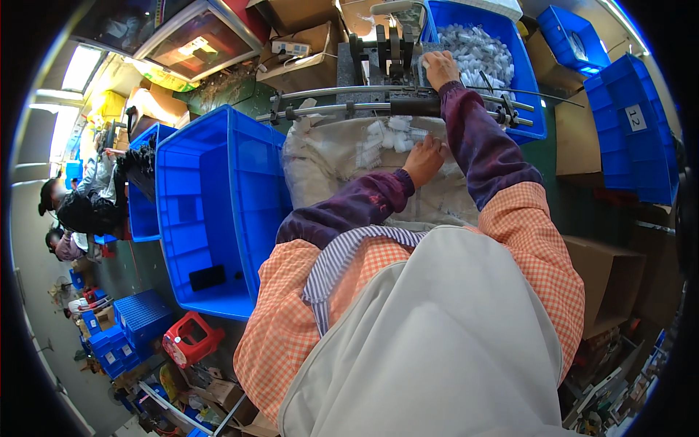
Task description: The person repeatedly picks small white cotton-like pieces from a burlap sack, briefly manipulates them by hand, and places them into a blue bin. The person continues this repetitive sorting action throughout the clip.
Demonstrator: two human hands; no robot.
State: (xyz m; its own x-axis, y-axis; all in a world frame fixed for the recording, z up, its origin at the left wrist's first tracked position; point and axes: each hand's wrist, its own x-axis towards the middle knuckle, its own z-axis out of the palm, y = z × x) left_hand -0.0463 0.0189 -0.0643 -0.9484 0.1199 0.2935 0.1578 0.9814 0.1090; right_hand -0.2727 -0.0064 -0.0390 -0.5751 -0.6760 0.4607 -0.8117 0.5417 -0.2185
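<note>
A loose pile of small white bristle brushes [393,135] lies on the cloth and clear plastic [328,167] in front of me. Just right of that pile is my left hand [426,162], its fingers bent and drawn together; what they hold, if anything, is too small to name. My right hand [440,69] reaches farther forward, to the right side of a grey machine [393,58] with dark upright discs. Its fingers are curled down, and whatever is under them is hidden. A metal rail [349,107] crosses between the machine and the cloth.
A blue bin [539,109] full of similar white pieces stands beyond my right hand. At my left is a large blue crate [196,175] with a dark flat object inside. A thin rod [539,93] sticks out to the right. A red stool [193,339] stands lower left.
</note>
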